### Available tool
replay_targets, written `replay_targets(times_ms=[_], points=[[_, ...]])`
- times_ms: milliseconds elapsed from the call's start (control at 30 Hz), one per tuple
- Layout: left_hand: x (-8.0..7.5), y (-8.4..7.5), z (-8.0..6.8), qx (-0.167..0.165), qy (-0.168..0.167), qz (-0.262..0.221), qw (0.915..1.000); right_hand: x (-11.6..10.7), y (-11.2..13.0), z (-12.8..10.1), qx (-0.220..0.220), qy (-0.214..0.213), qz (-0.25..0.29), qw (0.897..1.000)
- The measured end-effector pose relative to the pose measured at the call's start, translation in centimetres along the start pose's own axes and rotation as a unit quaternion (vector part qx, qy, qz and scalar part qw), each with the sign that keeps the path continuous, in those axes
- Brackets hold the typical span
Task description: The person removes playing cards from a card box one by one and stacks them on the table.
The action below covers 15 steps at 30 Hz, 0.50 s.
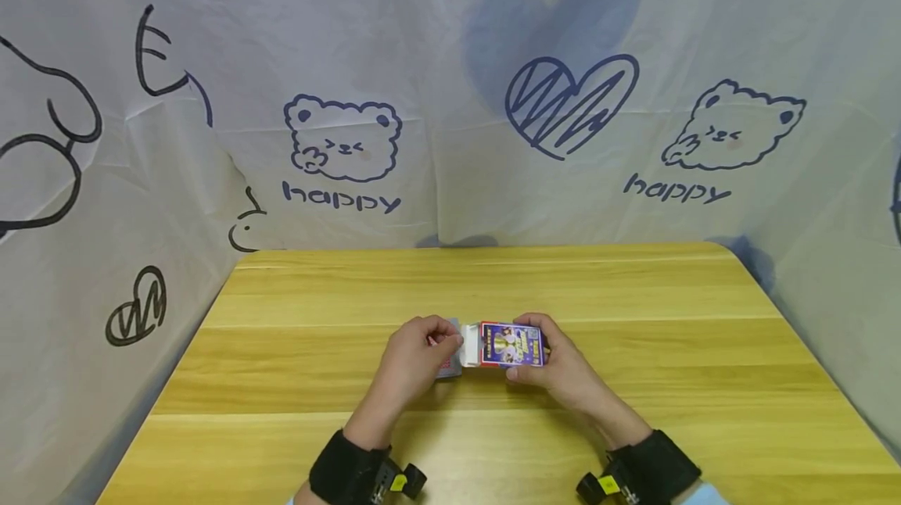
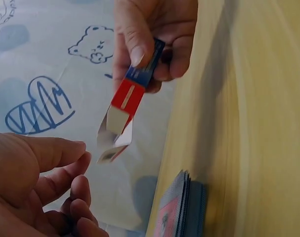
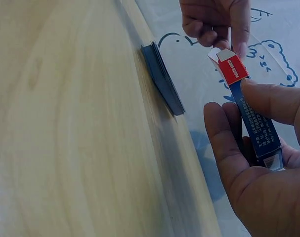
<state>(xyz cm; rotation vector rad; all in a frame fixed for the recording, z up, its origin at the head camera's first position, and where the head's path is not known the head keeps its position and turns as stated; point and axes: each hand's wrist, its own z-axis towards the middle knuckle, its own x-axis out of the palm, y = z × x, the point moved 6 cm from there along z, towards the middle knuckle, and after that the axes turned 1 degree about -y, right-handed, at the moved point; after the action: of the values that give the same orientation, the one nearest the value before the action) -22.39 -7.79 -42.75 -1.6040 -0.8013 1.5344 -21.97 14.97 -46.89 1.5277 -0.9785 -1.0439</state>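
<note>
So the playing card box is up off the wooden table, held lying flat just above the middle of the near half. It's got a purple printed face with a red band at the end, and the white flap at its left end is open. The right hand has it gripped by the long edges, thumb on one side and fingers curled around the other; the right wrist view shows that pretty clearly.

The left hand is right at the open end. Its fingertips are up against the flap, and from the right wrist view it looks like a pinch on that flap, though the left wrist view shows the fingers loosely curled with a little gap, so not totally sure how firm the hold is.

The deck of cards sits in a slightly fanned stack on the table, just beside the left hand and partly hidden under it from the head view.

Behind it all hangs a white cloth backdrop with bear doodles, hearts and "happy" written on it.
</note>
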Motion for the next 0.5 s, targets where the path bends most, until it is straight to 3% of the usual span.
replay_targets(times_ms=[200, 500], points=[[1.0, 0.4, -0.1, -0.006, 0.026, 0.029, 0.9992, 0.4, -0.2, 0.0, -0.011, 0.027, -0.006, 1.000], [2.1, 1.4, -0.1, -0.026, 0.066, 0.009, 0.9974, 1.0, -0.1, -0.1, -0.024, 0.051, -0.008, 0.998]])
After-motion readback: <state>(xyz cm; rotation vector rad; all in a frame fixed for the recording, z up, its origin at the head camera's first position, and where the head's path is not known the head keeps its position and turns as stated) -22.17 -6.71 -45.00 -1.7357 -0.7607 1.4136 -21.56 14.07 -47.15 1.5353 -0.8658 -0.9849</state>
